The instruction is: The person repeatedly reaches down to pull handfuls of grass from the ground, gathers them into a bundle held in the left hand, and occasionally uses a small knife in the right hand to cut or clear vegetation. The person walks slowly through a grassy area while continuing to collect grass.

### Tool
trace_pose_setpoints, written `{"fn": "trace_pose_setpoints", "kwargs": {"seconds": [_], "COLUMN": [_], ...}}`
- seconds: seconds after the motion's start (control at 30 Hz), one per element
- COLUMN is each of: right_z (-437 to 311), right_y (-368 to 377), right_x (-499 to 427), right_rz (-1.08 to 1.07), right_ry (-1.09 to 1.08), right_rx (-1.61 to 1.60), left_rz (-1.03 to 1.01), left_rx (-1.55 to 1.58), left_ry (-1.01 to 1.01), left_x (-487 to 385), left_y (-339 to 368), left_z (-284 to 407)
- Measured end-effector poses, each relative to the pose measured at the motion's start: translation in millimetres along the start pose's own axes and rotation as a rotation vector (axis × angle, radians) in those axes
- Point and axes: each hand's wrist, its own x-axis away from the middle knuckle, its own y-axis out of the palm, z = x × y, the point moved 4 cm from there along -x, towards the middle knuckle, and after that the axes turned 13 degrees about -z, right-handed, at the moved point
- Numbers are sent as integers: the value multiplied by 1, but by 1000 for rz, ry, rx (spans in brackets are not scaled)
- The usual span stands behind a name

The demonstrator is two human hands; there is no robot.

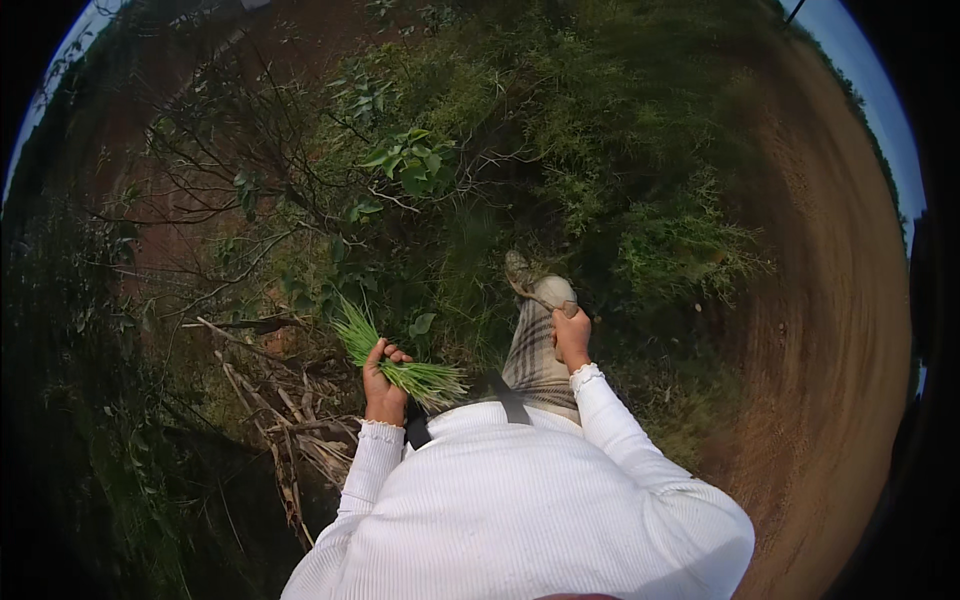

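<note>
My left hand (pixel 385 381) is closed around a bundle of long, thin green grass (pixel 431 381), held to the left of my waist. The pale cut-looking ends point towards my body and the green tips fan out up and to the left. In my right hand (pixel 572 334) is a tool that looks like a sickle, with a wooden handle (pixel 570 308) and a thin curved blade (pixel 531 295) reaching to the left. That blade passes in front of my leg in checked trousers (pixel 536 360), close to the knee. My fingers hide most of the handle.
Dense green bushes (pixel 585 165) grow before me, with bare twiggy branches (pixel 225 187) at the left. A heap of dry stalks (pixel 307 427) lies by my left side. A shoe (pixel 517 262) shows among the weeds. Bare brown soil (pixel 817 337) stretches along the right.
</note>
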Motion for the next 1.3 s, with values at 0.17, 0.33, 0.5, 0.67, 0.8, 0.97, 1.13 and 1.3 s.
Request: {"fn": "trace_pose_setpoints", "kwargs": {"seconds": [0.17,0.33,0.5,0.67,0.8,0.97,1.13,1.3], "right_z": [0,0,5,6,3,3,3,2], "right_y": [-1,-2,-4,-6,-7,-6,-6,-5], "right_x": [-4,-10,-16,-18,-18,-19,-19,-18], "right_rz": [-7,-42,-22,-9,-19,-35,-48,-57], "right_ry": [107,69,66,105,103,111,98,102], "right_rx": [-24,37,88,48,76,73,107,117], "left_rz": [4,34,57,12,14,32,38,19], "left_rx": [4,-13,5,4,-17,-16,-17,-21], "left_ry": [-13,-11,-5,-22,-17,-17,0,-10], "left_x": [2,7,12,10,8,8,8,6], "left_y": [4,7,7,5,5,8,8,5], "left_z": [-2,-9,-11,-14,-17,-17,-18,-19]}}
